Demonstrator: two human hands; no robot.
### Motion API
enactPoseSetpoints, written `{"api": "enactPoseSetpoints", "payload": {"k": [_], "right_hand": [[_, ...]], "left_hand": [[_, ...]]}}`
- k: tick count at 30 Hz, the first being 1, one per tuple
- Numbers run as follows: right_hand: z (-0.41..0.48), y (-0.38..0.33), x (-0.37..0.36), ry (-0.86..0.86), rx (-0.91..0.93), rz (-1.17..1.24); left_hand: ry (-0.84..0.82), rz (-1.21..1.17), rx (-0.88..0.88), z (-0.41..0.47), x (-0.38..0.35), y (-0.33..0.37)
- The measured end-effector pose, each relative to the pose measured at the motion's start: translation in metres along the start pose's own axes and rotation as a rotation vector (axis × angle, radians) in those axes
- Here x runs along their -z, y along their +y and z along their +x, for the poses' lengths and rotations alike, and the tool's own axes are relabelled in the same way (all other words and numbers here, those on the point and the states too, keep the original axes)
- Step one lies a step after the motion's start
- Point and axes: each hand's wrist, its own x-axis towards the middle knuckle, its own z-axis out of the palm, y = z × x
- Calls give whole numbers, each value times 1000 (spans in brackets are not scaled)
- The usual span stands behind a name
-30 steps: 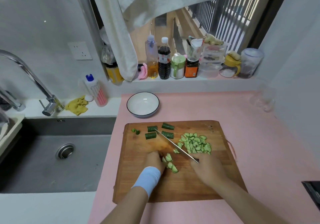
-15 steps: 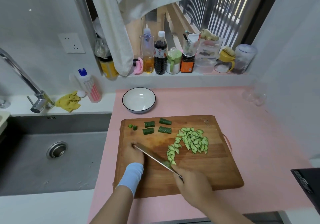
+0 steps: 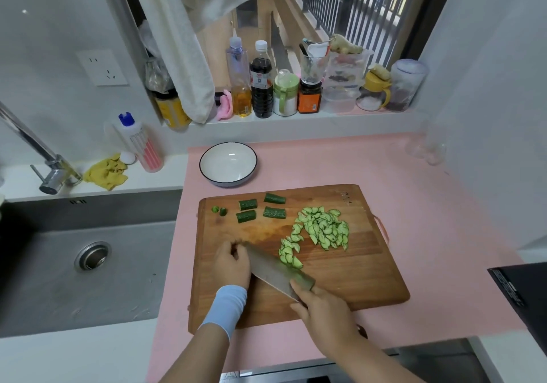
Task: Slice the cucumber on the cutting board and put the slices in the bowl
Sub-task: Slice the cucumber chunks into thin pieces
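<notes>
On cutting board [image 3: 340,279], right hand [image 3: 322,308] grasping knife [image 3: 275,270], left hand [image 3: 232,264] curled at its tip, hold unclear, cucumber slices [image 3: 290,254] beside blade.

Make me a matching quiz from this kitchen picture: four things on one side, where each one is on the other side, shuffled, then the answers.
1. bowl
2. knife
3. yellow cloth
4. cucumber slices

A. gripped by the right hand
B. piled on the cutting board
C. on the pink counter, beyond the board
D. beside the tap

Pairs: 1-C, 2-A, 3-D, 4-B
</notes>
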Motion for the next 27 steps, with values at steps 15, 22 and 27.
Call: {"api": "enactPoseSetpoints", "payload": {"k": [15, 22, 27], "right_hand": [[36, 61, 49, 92, -153, 57], [60, 75, 94, -28, -395, 451], [76, 82, 106, 17, -455, 621]], "left_hand": [[-279, 49, -153, 20, -64, 47], [-115, 167, -111, 47, -68, 52], [-305, 476, -344, 69, -81, 48]]}}
